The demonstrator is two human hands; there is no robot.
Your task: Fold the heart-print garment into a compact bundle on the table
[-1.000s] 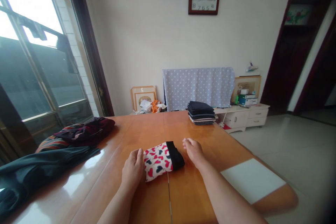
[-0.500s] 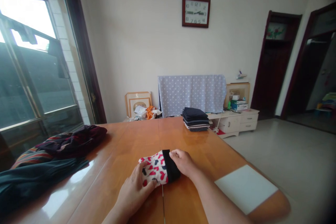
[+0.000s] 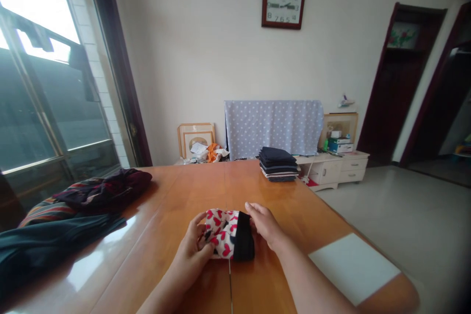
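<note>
A small folded heart-print garment (image 3: 222, 235), white with red and dark hearts, lies on the table in front of me. A wide black band (image 3: 243, 238) runs along its right side. My left hand (image 3: 195, 243) grips the left end, its thumb on top and its fingers curled around the far left edge. At the band's right edge is my right hand (image 3: 265, 223), fingers bent against the cloth and partly hidden, with the thumb by the far corner.
The wooden table (image 3: 176, 191) bears a stack of dark folded clothes (image 3: 278, 163) at its far edge. Loose garments (image 3: 106, 189) and dark green cloth (image 3: 55, 240) lie at left. A pale sheet (image 3: 355, 267) lies at right. Beyond stands a low white cabinet (image 3: 346, 169).
The garment now lies straighter, its band nearly upright in view. My left fingers have moved around its far left edge. My right thumb has shifted from the band's top to its far corner.
</note>
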